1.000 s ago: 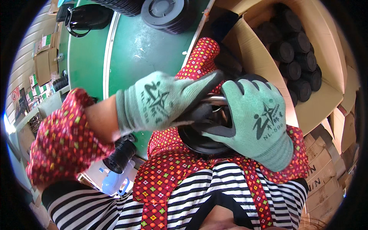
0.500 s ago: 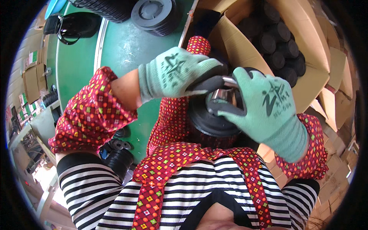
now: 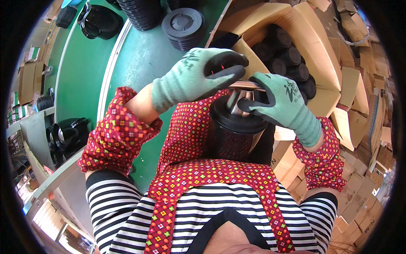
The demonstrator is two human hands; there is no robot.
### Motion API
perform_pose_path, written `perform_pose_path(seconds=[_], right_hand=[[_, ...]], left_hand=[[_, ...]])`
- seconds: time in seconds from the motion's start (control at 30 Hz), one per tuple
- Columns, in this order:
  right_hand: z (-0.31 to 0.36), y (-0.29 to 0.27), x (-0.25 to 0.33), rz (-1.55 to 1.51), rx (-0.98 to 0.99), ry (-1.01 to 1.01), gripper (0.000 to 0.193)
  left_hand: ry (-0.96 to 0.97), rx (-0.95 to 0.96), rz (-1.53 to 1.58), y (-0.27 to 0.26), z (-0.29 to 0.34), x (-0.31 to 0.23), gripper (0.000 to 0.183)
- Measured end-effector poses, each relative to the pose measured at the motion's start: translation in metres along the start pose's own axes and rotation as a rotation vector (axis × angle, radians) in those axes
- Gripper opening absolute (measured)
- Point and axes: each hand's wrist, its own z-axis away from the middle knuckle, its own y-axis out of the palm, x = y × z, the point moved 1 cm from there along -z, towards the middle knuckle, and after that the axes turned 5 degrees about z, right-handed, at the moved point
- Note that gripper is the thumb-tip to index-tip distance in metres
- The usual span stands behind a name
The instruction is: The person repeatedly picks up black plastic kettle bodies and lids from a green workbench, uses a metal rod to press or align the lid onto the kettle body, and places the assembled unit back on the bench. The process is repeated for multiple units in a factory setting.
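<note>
My right hand (image 3: 283, 99), in a green glove with dark fingers, grips a shiny metal flared part (image 3: 239, 104) between thumb and fingers. That part is wide at its rim and narrower below. It sits upright on the round top of a black cylindrical container (image 3: 234, 142), which stands close against my apron. Just to the left, my left hand (image 3: 203, 74), gloved alike, hovers by the metal rim with thumb and fingers apart. Nothing shows between them but a small speck of red. Whether its fingertips touch the rim I cannot tell.
A green work surface (image 3: 141, 63) runs along my left. Stacked black ribbed discs (image 3: 182, 26) and a glossy black handled vessel (image 3: 99, 21) stand on it. To the right, an open cardboard box (image 3: 323, 67) holds several black cylinders (image 3: 292, 56). More cartons (image 3: 359, 186) lie beyond.
My left hand has drawn up and back from the metal part, its fingers parting. The right hand keeps its grip. The whole view has shifted, showing more of the black container.
</note>
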Motion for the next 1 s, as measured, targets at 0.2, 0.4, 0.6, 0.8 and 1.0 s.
perform_pose_path(seconds=[0.2, 0.4, 0.6, 0.8, 1.0], right_hand=[[-0.016, -0.009, 0.001, -0.029, -0.061, -0.070, 0.033], [-0.039, -0.022, -0.013, -0.283, -0.564, -0.092, 0.043], [0.019, 0.026, -0.036, -0.815, -0.450, 0.173, 0.042], [0.048, 0.058, -0.036, -1.020, -0.493, 0.343, 0.057], [0.074, 0.047, -0.072, -0.680, -0.725, 0.313, 0.051]], left_hand=[[-0.204, 0.197, 0.146, -0.018, 0.031, -0.018, 0.045], [-0.413, -0.259, 0.138, -0.046, 0.073, -0.029, 0.052], [-0.412, -0.632, -0.358, -0.021, 0.209, 0.091, 0.048], [-0.498, -0.681, -0.533, -0.007, 0.281, 0.138, 0.054], [-0.192, -1.022, -0.646, -0.027, 0.231, 0.066, 0.062]])
